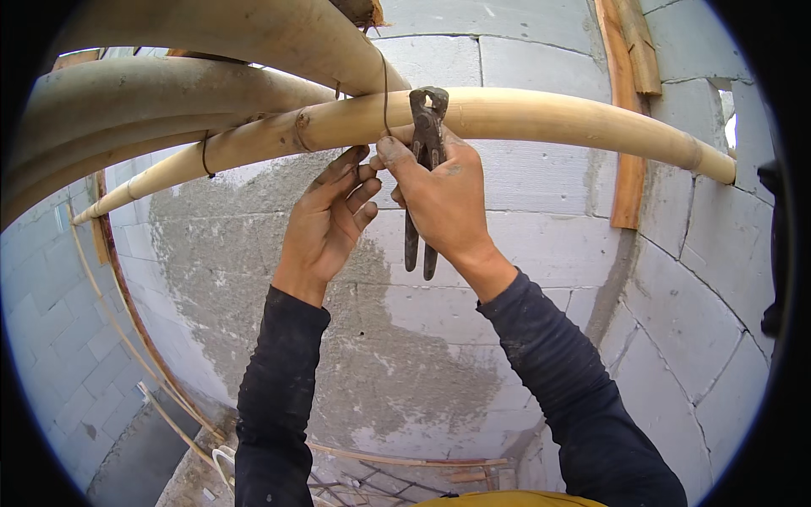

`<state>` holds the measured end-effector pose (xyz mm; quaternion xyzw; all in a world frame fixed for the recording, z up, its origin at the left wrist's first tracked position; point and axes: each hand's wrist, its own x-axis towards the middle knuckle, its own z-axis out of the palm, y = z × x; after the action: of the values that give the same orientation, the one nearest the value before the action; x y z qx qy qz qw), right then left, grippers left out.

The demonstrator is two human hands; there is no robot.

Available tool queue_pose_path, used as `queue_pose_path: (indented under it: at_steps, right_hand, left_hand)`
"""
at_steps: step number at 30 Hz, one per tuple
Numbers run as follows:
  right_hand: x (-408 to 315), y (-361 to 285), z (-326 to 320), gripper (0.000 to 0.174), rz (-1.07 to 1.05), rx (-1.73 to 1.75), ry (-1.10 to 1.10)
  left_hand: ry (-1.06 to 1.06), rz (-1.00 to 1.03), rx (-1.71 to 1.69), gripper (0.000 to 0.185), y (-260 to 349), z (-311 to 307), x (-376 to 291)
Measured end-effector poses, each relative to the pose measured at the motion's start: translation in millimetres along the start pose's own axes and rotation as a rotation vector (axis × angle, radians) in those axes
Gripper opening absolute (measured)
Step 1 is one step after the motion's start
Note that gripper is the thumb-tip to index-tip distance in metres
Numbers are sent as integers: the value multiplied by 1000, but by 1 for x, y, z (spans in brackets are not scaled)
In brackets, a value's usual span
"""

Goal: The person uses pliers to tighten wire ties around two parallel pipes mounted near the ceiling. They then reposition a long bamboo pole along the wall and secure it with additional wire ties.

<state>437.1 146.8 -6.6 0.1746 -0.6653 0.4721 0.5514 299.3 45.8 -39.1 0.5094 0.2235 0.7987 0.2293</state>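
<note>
A pale bamboo pole point(538, 114) runs across in front of me, under the end of a thicker bamboo pole point(266, 32). A thin tie wire point(386, 89) passes over the thicker pole and down across the pale one. My right hand point(450, 196) grips dark end-cutting pincers point(428, 127), their jaws up and handles hanging down. Its thumb and forefinger meet at the wire's lower end. Just below the pole, my left hand point(326, 222) has its fingertips close to the right ones, palm turned inward. Whether it pinches the wire is hidden.
Another bamboo pole point(177, 85) lies at left, with a second wire tie point(204, 155) nearby. Behind stands a block wall point(538, 247) partly coated with grey mortar point(266, 304). A wooden board point(627, 184) is upright at right. Reinforcing mesh point(380, 485) lies low down.
</note>
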Motion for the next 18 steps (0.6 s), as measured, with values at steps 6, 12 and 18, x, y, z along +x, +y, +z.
queue_pose_path:
  at_steps: [6, 12, 18]
  right_hand:
    - [-8, 15, 15, 17, 43, 165, 117]
    - [-8, 27, 18, 19, -22, 122, 135]
    - [-3, 35, 9, 16, -128, -5, 117]
  left_hand:
    - [178, 142, 332, 32, 6, 16, -13]
    - [154, 435, 824, 25, 4, 18, -10]
    - [110, 719, 1228, 18, 10, 23, 0]
